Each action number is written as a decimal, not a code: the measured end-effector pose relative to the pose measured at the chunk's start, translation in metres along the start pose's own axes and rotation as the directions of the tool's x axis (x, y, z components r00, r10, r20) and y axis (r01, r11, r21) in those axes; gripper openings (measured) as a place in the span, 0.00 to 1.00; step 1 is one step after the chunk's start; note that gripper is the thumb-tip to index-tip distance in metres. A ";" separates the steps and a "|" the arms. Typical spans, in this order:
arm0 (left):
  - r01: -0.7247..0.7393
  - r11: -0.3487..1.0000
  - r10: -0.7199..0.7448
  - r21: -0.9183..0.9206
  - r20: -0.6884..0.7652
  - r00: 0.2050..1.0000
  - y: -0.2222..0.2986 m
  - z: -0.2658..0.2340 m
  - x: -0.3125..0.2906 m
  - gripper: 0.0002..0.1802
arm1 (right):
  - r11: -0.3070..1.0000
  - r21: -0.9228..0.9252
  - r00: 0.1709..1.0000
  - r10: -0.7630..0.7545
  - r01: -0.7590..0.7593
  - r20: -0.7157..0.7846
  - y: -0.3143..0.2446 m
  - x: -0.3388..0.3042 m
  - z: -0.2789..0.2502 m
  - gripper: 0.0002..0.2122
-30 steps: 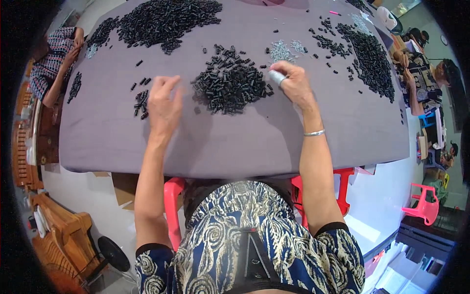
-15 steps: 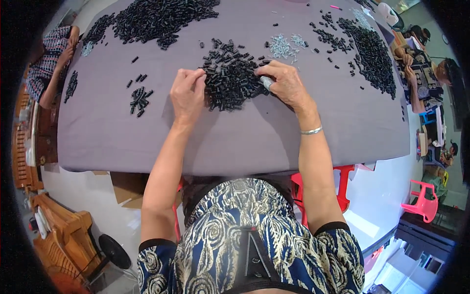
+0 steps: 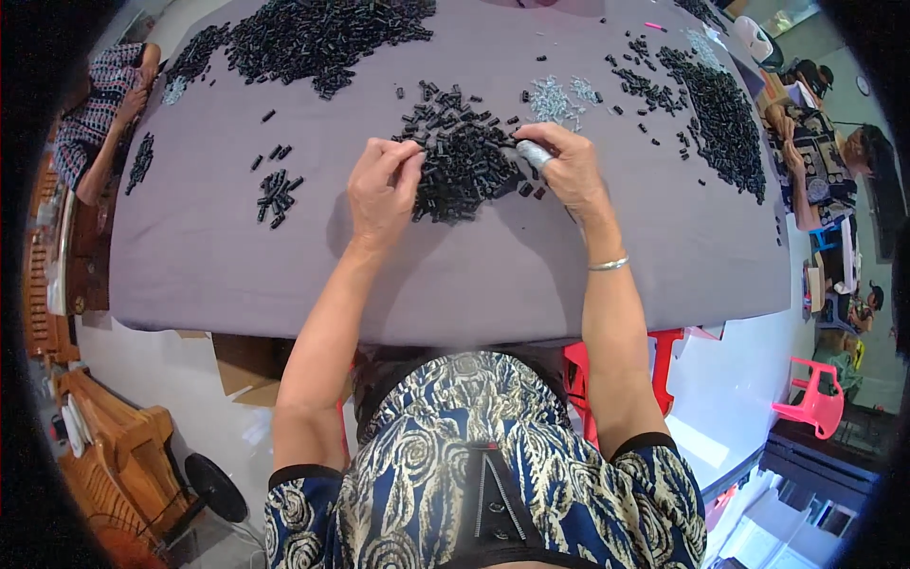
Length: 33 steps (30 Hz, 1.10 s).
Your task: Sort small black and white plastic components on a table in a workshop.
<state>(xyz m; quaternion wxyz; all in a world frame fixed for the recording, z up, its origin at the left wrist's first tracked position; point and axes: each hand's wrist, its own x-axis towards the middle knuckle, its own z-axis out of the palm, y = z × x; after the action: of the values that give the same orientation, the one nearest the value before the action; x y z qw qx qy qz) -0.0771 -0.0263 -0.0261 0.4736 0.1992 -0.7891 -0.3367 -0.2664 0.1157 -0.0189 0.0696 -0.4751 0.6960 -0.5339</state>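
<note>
Got a grey-draped worktop (image 3: 474, 294) with a central heap of black cylindrical pieces (image 3: 460, 185), long axes every which way. Sits right of the left hand (image 3: 384, 190), left of the right hand (image 3: 573, 175), about equally near. Can't tell whether either hand's curled fingers grip anything.

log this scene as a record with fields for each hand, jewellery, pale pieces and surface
left hand: at the left edge of the central heap of small black cylindrical pieces; grip unclear
right hand: at the heap's right edge, silver-grey wrap on one digit; grip unclear
jewellery: shiny silver metal bangle, right wrist
pale pieces: small, slender, in a pile beyond the right hand
surface: grey-mauve cloth
</note>
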 end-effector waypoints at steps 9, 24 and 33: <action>0.004 0.949 0.047 -0.315 0.156 0.987 0.014 0.012 -0.007 0.16 | 0.717 0.592 0.928 0.241 -0.368 0.284 -0.031 -0.012 0.022 0.07; 0.073 0.946 -0.003 -0.315 0.217 0.976 0.007 0.013 -0.009 0.09 | 0.781 0.534 0.927 0.150 -0.324 0.344 -0.033 -0.012 0.034 0.05; 0.031 0.976 0.031 -0.215 0.281 0.959 0.008 0.010 -0.007 0.09 | 0.855 0.434 0.933 0.144 -0.285 0.330 -0.038 -0.014 0.027 0.04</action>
<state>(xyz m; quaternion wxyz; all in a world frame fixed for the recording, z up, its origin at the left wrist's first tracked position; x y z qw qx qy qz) -0.0831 -0.0130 -0.0279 0.3748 0.0960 -0.8071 -0.4460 -0.2203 0.1084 -0.0049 0.3431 -0.4339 0.5754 -0.6024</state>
